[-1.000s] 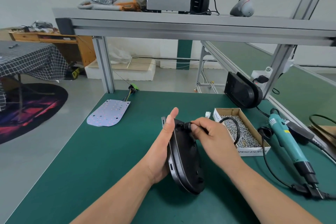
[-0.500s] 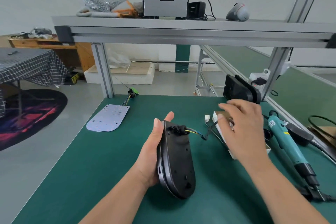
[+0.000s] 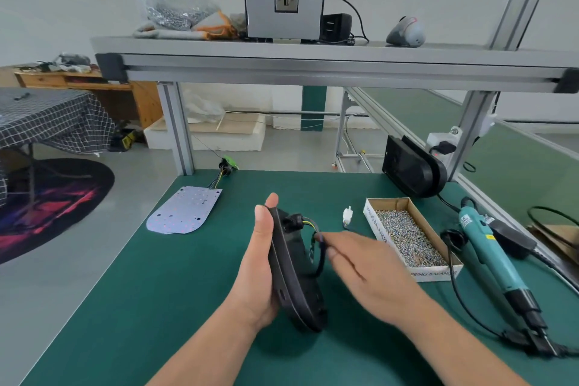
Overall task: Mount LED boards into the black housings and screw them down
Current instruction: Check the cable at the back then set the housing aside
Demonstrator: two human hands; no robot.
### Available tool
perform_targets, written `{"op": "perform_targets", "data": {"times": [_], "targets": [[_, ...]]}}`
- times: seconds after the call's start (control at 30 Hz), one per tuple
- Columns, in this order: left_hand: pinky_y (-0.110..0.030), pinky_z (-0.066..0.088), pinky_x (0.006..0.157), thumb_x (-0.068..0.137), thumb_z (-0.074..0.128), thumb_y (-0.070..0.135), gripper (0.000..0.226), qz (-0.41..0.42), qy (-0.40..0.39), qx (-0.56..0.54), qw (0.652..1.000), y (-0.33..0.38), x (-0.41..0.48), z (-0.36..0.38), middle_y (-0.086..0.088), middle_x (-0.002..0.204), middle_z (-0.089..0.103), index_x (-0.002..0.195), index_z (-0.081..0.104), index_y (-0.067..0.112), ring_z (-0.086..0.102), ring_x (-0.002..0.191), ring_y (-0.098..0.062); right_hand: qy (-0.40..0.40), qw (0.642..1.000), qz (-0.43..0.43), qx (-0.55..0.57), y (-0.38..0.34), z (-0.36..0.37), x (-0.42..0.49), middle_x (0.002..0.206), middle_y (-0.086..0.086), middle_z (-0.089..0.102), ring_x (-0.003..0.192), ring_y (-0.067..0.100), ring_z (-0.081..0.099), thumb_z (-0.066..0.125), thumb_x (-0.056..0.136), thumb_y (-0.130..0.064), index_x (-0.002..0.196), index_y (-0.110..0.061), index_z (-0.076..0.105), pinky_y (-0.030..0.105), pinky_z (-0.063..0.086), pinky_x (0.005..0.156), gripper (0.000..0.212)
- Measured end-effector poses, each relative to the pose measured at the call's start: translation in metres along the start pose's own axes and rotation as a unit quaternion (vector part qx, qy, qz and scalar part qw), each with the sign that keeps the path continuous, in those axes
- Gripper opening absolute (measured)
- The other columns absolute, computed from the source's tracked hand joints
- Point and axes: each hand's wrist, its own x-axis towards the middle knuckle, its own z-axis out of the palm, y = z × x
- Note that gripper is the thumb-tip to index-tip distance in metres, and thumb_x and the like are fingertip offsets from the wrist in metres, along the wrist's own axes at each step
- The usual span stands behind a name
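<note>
My left hand (image 3: 255,273) holds a black housing (image 3: 296,279) upright on its edge over the middle of the green mat. A black cable (image 3: 320,255) with coloured wires comes out of a gland at the housing's top. My right hand (image 3: 363,273) sits just right of the housing with its fingertips on that cable; the hand is blurred. The cable's white connector (image 3: 347,215) lies on the mat further right. A pale LED board (image 3: 185,209) with a wire bundle lies flat at the back left. A second black housing (image 3: 412,166) leans against the frame post at the back right.
An open cardboard box of screws (image 3: 407,236) stands right of my hands. A teal electric screwdriver (image 3: 492,255) with its black cord lies along the right edge. An aluminium shelf (image 3: 313,56) spans overhead with a screw feeder and a bag of screws.
My right hand went from the cable gland out to the right near the screw box, then came back to the cable beside the housing. The left hand tilted the housing slightly.
</note>
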Motion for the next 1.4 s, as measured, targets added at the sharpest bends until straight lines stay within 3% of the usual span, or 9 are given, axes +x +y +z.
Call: {"op": "perform_targets", "data": {"times": [0.2,0.33,0.47,0.67,0.8,0.9,1.03,1.27,1.4], "targets": [[-0.065,0.045,0.113,0.052,0.085,0.087,0.09,0.034,0.018,-0.021,0.999,-0.005,0.001,-0.002,-0.003,0.15,0.06,0.134,0.057,0.063,0.06,0.138,-0.035,-0.114,0.992,0.044,-0.012,-0.03,0.006,-0.001,0.117,-0.02,0.054,0.109,0.003,0.058,0.045,0.064,-0.106,0.134,-0.053,0.033,0.032,0.05,0.093,0.089],[-0.06,0.048,0.112,0.051,0.084,0.088,0.1,0.064,0.01,0.0,0.998,-0.008,0.003,-0.002,0.008,0.157,0.054,0.142,0.049,0.065,0.057,0.141,-0.023,-0.105,0.991,0.073,-0.045,-0.036,0.008,-0.001,0.111,-0.016,0.056,0.099,0.01,0.061,0.056,0.075,-0.068,0.125,-0.041,0.041,0.037,0.055,0.084,0.059],[-0.06,0.044,0.116,0.066,0.065,0.095,0.095,0.059,-0.038,0.051,0.996,-0.01,0.009,-0.006,0.016,0.154,0.057,0.15,0.03,0.065,0.053,0.144,-0.011,-0.007,0.98,0.178,0.088,-0.013,-0.01,0.004,0.07,-0.015,0.056,0.063,0.008,0.045,0.045,0.078,-0.045,0.088,-0.032,0.051,0.031,0.038,0.06,0.017],[-0.051,0.058,0.104,0.102,0.045,0.072,0.05,0.044,0.015,0.161,0.986,-0.028,0.025,-0.023,-0.003,0.143,0.059,0.147,0.047,0.05,0.065,0.125,-0.014,0.167,0.877,0.264,0.365,0.022,-0.042,0.009,0.089,0.003,0.051,0.085,0.019,0.045,0.063,0.074,-0.037,0.097,0.008,0.055,0.039,0.031,0.082,0.052],[-0.042,0.064,0.089,0.085,0.058,0.077,0.064,0.046,0.022,0.184,0.981,-0.033,0.031,-0.029,-0.006,0.126,0.069,0.136,0.064,0.039,0.069,0.111,-0.018,0.24,0.812,0.259,0.464,0.032,-0.067,0.011,0.083,0.009,0.058,0.08,0.022,0.053,0.069,0.074,-0.025,0.069,-0.014,0.06,0.037,0.039,0.074,0.016],[-0.038,0.064,0.085,0.08,0.061,0.079,0.066,0.045,0.02,0.189,0.981,-0.037,0.033,-0.032,-0.004,0.117,0.072,0.128,0.073,0.034,0.07,0.105,-0.017,0.284,0.78,0.251,0.498,0.041,-0.086,0.01,0.087,0.012,0.064,0.082,0.025,0.062,0.069,0.078,-0.02,0.075,-0.019,0.063,0.036,0.047,0.076,0.007],[-0.039,0.062,0.089,0.08,0.059,0.081,0.059,0.045,0.01,0.218,0.975,-0.042,0.035,-0.035,-0.001,0.114,0.075,0.115,0.079,0.038,0.071,0.105,-0.018,0.354,0.741,0.241,0.517,0.057,-0.116,0.005,0.094,0.012,0.073,0.082,0.026,0.073,0.068,0.083,-0.015,0.09,-0.008,0.066,0.036,0.056,0.078,0.011],[-0.037,0.062,0.088,0.08,0.058,0.081,0.059,0.047,0.007,0.24,0.969,-0.043,0.035,-0.033,-0.005,0.116,0.075,0.112,0.08,0.037,0.072,0.103,-0.021,0.427,0.723,0.218,0.497,0.087,-0.178,-0.028,0.089,0.003,0.08,0.078,0.023,0.077,0.057,0.097,-0.012,0.068,-0.019,0.078,0.032,0.061,0.065,0.037],[-0.038,0.061,0.09,0.081,0.057,0.082,0.061,0.046,0.001,0.249,0.967,-0.044,0.035,-0.033,-0.005,0.114,0.076,0.112,0.081,0.036,0.073,0.101,-0.021,0.469,0.711,0.223,0.474,0.1,-0.207,-0.048,0.098,0.003,0.079,0.088,0.024,0.076,0.059,0.096,-0.014,0.082,-0.018,0.079,0.037,0.061,0.081,0.025]]}}
